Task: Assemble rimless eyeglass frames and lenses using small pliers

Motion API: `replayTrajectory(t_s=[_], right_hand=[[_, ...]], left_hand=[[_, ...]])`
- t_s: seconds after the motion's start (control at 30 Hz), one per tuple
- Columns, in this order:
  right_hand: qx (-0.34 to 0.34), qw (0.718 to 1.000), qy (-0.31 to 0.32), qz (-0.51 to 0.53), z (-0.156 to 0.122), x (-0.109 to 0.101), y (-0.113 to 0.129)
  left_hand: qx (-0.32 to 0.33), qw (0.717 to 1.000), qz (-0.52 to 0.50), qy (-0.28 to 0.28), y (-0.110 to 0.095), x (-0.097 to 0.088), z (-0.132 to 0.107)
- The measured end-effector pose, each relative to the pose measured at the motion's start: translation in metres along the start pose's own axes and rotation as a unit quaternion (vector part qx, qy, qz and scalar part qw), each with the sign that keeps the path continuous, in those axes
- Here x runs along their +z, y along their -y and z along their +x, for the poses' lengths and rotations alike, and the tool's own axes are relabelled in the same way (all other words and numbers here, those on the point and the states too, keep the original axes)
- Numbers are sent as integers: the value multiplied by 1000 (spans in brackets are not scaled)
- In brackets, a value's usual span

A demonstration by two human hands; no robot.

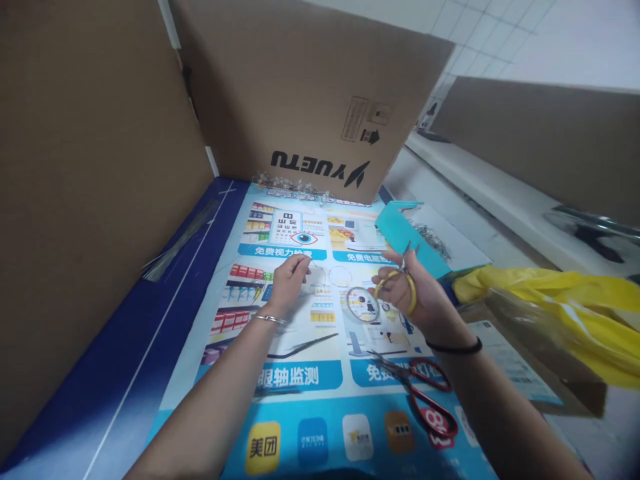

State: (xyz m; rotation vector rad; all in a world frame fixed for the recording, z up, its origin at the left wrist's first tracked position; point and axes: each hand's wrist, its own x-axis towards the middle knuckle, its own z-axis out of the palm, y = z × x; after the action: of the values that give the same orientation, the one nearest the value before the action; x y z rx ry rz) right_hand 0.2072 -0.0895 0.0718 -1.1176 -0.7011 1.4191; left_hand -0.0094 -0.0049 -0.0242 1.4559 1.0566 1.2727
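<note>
My left hand (290, 285) is closed in a pinch. A thin wire loop (340, 276) shows just to its right, and the wire seems to run to my fingertips. In my right hand (420, 293) is a small pair of scissors with yellow handles (411, 297), its blades pointing up and away. A round ring (363, 305), perhaps a coil of wire, hangs beside my right fingertips; how it is held is hidden. Red-handled scissors (425, 393) lie below my right hand on the printed poster (295, 333).
Cardboard panels (310, 87) stand at the back and left. A bundle of thin strands (185, 240) lies on the blue strip at left. Silvery wire pieces (290, 183) line the far edge. To the right are a turquoise folder (407, 237) and a yellow plastic bag (560, 303).
</note>
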Motion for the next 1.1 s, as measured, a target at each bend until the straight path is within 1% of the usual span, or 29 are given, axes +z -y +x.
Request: replayTrajectory(t_s=[0.1, 0.17, 0.23, 0.33, 0.47, 0.5, 0.57, 0.63, 0.77, 0.83, 0.9, 1.0, 1.1], right_hand=[[2, 990, -64, 128, -17, -18, -14], [16, 981, -80, 177, -27, -28, -16], [20, 971, -82, 222, -35, -33, -15], [53, 955, -74, 283, -48, -32, -16], [155, 925, -50, 342, -70, -24, -31], [178, 922, -40, 340, -76, -24, -36], [221, 925, -15, 308, -86, -26, -42], [231, 936, 1, 266, -95, -33, -44], [199, 961, 15, 189, -102, -57, -42], [180, 971, -1, 155, -100, -70, -40], [167, 974, -16, 149, -96, -79, -37], [179, 971, 3, 161, -90, -81, -34], [187, 970, 49, 150, -82, -71, -33]], left_hand=[[-9, 1000, 3, -4, 0, 1, 0], [-3, 1000, 15, 2, 1, 2, -2], [8, 999, 29, 11, 0, 4, -5], [25, 998, 49, 20, -3, 7, -10], [48, 997, 67, 12, -12, 11, -14], [54, 996, 66, 5, -15, 12, -15], [66, 996, 62, -10, -19, 14, -17], [75, 995, 62, -23, -24, 17, -19], [63, 997, 46, -28, -35, 24, -26], [52, 998, 38, -22, -42, 28, -28], [43, 998, 44, -13, -51, 33, -31], [24, 998, 62, 16, -66, 40, -35], [2, 997, 67, 34, -77, 45, -42]])
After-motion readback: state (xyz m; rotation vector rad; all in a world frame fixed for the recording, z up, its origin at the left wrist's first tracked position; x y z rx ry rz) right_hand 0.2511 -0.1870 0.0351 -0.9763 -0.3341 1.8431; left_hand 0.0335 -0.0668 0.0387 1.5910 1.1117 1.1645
